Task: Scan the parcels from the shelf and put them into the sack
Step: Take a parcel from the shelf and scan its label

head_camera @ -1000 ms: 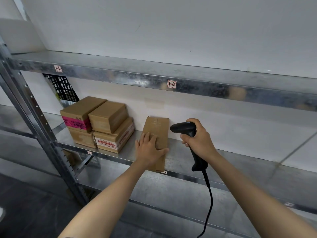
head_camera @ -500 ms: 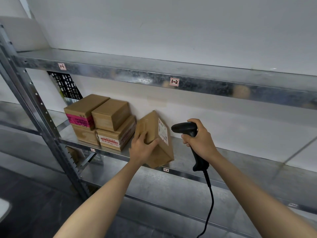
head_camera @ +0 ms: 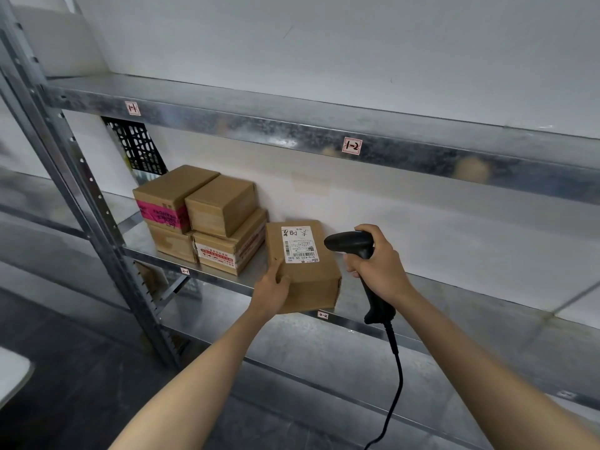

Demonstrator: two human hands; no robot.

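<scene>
White wall backs a grey metal rack whose slotted post rises at the left. The upper shelf carries small tags on its front rim reading 1-1 and 1-2. On the middle shelf, a stack of four brown boxes sits at the left end, one with pink tape across its front, and a black mesh panel stands behind them. Just right of the stack, the parcel lies at the shelf's front edge with its white label facing up; whether it rests fully on the metal cannot be told. The left hand grips its near left corner, thumb on top. The right hand is wrapped around the handle of a black scanner, whose head points left at the label, just beside the parcel. Its cable hangs down below the wrist.
</scene>
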